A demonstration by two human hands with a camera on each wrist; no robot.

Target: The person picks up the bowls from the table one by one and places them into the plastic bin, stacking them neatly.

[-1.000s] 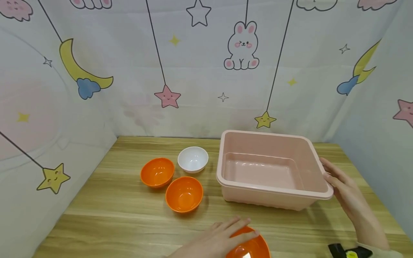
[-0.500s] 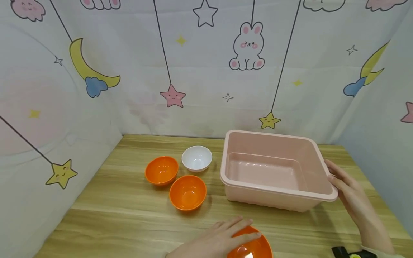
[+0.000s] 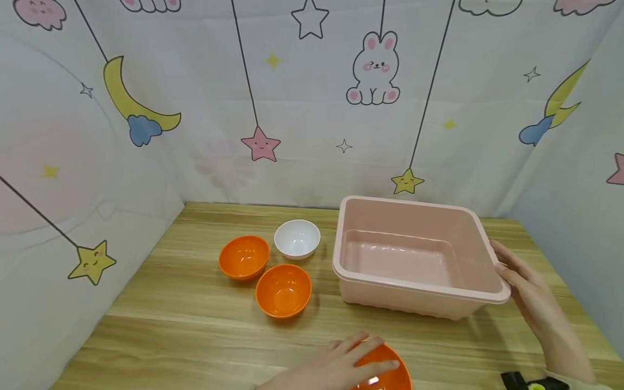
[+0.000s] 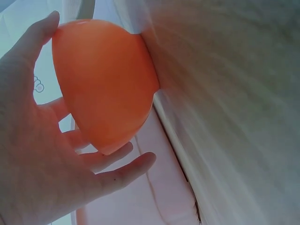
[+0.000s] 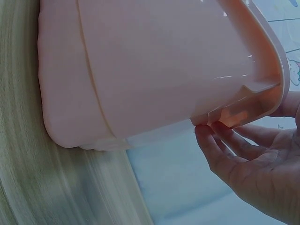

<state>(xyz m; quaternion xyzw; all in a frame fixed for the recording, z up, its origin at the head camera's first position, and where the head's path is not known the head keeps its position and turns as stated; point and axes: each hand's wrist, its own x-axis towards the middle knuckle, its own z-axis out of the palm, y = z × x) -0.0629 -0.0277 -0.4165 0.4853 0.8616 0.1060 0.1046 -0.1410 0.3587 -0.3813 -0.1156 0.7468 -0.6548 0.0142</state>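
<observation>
My left hand (image 3: 336,368) lies spread across the mouth of an orange bowl (image 3: 387,374) at the front of the table. In the left wrist view the thumb reaches the rim of this orange bowl (image 4: 105,84), the other fingers stretch out beyond it, and its base is on the table. At the right, my right hand (image 3: 533,300) grips the short side of a pale pink plastic basin (image 3: 419,303). In the right wrist view, the fingers (image 5: 225,150) curl under the rim of the pink basin (image 5: 154,70), with the thumb higher up.
Left of the basin stand two more orange bowls (image 3: 244,258) (image 3: 284,292) and a white bowl (image 3: 297,240), all upright. The wood-grain table (image 3: 185,336) ends at cloth walls (image 3: 302,179) printed with stars, moons and a rabbit.
The left hand's fingers have spread and shifted slightly right over the orange bowl. The head view swung a little to the left at first. The right hand keeps its hold on the basin.
</observation>
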